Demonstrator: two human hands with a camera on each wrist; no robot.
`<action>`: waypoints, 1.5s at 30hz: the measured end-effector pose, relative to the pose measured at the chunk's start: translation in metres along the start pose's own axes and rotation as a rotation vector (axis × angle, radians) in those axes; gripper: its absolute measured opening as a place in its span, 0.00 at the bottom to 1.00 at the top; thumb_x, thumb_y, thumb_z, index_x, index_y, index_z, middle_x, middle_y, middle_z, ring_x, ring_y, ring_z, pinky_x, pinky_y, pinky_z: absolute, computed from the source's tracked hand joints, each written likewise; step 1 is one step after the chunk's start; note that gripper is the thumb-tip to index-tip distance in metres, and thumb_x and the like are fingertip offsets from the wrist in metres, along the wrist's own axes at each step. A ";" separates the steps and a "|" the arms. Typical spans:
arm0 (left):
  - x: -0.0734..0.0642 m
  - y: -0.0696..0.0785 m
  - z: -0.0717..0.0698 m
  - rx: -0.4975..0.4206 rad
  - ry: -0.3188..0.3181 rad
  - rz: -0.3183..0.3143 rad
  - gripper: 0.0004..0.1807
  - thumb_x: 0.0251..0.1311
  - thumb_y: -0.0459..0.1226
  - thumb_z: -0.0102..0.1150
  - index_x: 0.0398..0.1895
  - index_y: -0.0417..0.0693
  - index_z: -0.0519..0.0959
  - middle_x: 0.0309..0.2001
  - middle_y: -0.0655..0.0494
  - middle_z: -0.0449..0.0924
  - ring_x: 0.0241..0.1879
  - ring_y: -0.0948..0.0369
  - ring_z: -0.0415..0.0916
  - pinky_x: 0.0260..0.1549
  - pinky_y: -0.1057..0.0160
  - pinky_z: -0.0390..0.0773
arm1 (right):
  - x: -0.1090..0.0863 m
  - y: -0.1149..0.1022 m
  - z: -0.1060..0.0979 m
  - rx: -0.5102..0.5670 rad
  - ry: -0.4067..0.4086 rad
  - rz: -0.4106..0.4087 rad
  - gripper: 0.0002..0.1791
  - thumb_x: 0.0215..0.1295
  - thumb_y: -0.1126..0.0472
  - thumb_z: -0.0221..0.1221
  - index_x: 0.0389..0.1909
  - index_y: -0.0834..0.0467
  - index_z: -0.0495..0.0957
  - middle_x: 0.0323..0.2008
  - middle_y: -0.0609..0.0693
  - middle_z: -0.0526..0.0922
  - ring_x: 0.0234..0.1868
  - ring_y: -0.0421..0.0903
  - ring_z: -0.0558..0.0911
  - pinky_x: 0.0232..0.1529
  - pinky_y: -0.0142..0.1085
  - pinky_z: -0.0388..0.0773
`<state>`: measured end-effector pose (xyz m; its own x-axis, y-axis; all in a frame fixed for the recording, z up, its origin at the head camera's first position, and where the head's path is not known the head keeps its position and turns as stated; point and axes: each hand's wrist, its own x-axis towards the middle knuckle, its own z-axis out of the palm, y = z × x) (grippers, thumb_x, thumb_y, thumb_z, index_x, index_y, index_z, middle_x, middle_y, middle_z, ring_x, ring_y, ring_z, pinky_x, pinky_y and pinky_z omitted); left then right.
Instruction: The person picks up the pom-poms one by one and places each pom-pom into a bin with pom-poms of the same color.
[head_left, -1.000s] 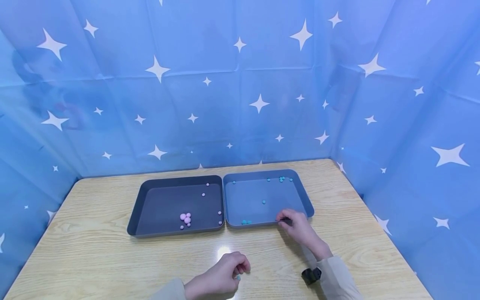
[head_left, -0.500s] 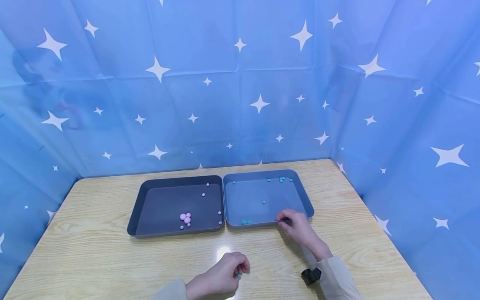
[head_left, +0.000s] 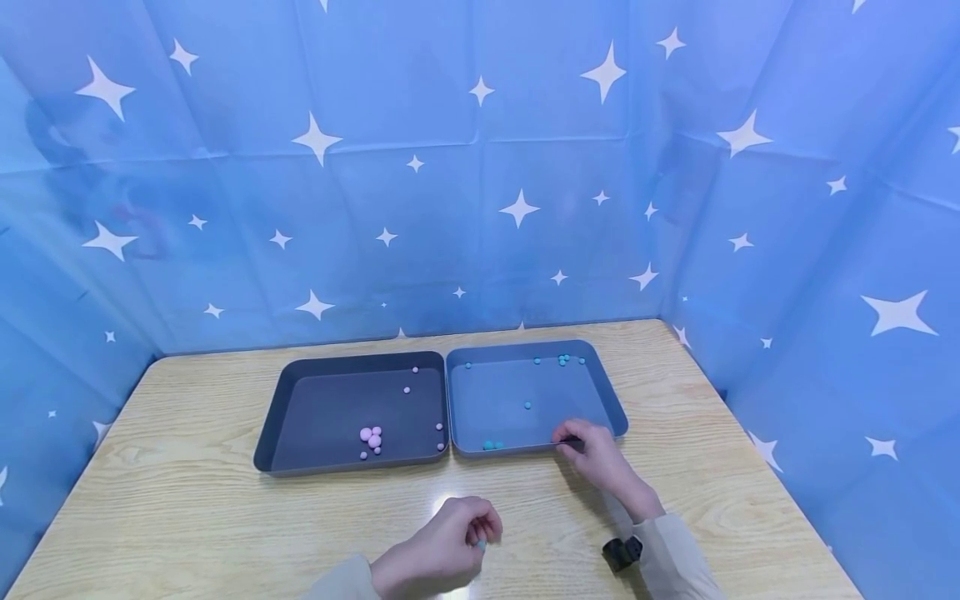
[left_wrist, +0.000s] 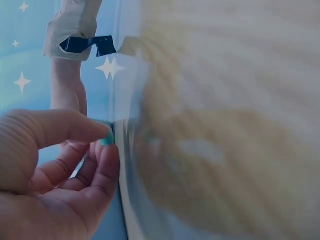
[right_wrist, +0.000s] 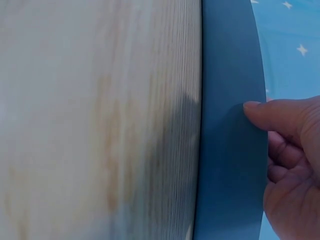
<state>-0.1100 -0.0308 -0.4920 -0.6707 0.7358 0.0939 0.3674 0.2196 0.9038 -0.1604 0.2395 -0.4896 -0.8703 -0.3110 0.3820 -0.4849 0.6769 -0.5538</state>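
Between thumb and fingertip, my left hand (head_left: 446,542) pinches a small teal ball (left_wrist: 107,137), held low over the table in front of the trays. My right hand (head_left: 596,454) grips the near rim of the blue tray (head_left: 491,417) toward its right end; in the right wrist view the thumb (right_wrist: 257,114) lies on the tray's outer wall and the other fingers are over the rim. Several teal balls lie in that tray, such as a lone ball (head_left: 528,405) near its middle and a pair (head_left: 488,445) by the near wall.
A dark grey tray (head_left: 315,467) stands against the blue tray's left side, with several pink balls (head_left: 374,441) in it. The wooden table (head_left: 187,517) is bordered by a blue star-patterned curtain (head_left: 480,233) at the back and sides. A black strap mount (head_left: 622,552) sits on the right wrist.
My left hand has risen slightly from the table with the teal ball between its fingertips. The right hand stays on the blue tray's rim.
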 end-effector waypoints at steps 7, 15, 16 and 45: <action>0.012 0.006 -0.006 0.039 0.063 0.016 0.19 0.35 0.15 0.47 0.32 0.37 0.77 0.28 0.53 0.76 0.28 0.68 0.71 0.29 0.72 0.76 | -0.001 0.002 0.001 -0.007 0.000 0.003 0.11 0.48 0.78 0.64 0.27 0.59 0.78 0.29 0.47 0.81 0.33 0.43 0.80 0.34 0.35 0.79; 0.030 0.014 -0.020 -0.006 0.121 0.020 0.17 0.37 0.15 0.50 0.34 0.33 0.76 0.32 0.46 0.77 0.32 0.54 0.74 0.33 0.70 0.77 | -0.001 0.002 0.001 -0.005 0.003 0.000 0.12 0.48 0.78 0.64 0.27 0.59 0.78 0.29 0.47 0.81 0.32 0.43 0.80 0.33 0.35 0.80; 0.032 0.014 -0.022 -0.018 0.136 0.011 0.17 0.38 0.15 0.51 0.35 0.33 0.76 0.33 0.46 0.77 0.33 0.52 0.74 0.34 0.69 0.77 | -0.001 0.002 0.001 -0.005 0.003 0.000 0.12 0.48 0.78 0.64 0.27 0.59 0.78 0.29 0.47 0.81 0.32 0.43 0.80 0.33 0.35 0.80; 0.116 0.044 -0.064 -0.313 0.511 -0.101 0.12 0.53 0.19 0.51 0.42 0.28 0.75 0.42 0.31 0.74 0.39 0.48 0.74 0.38 0.65 0.77 | 0.000 0.001 0.000 -0.002 -0.002 0.014 0.12 0.48 0.78 0.64 0.27 0.58 0.79 0.29 0.46 0.81 0.33 0.43 0.80 0.34 0.35 0.80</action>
<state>-0.2131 0.0230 -0.4144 -0.9454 0.3030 0.1197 0.1307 0.0163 0.9913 -0.1614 0.2402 -0.4901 -0.8769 -0.3028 0.3732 -0.4728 0.6826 -0.5573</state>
